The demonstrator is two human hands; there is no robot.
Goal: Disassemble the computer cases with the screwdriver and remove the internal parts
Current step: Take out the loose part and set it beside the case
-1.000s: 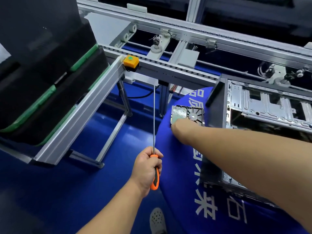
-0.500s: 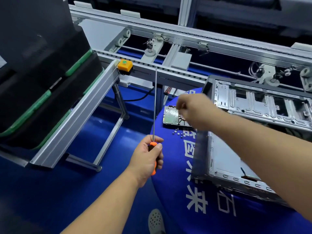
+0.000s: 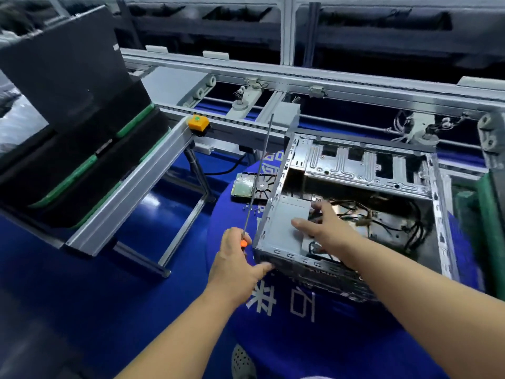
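your right grip, fingers loose, now reaches inside the open case, off the drive; left grip holds the screwdriver at the case's near edge.

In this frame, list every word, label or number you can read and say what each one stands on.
"来石": large white characters printed on the blue table cover, near the front edge, below the computer case.
More white characters on the same cover, behind the case near the hard drive: partly hidden, not readable.
Small white mark on the black panel at upper left: too small to read.
No readable text on the screwdriver.
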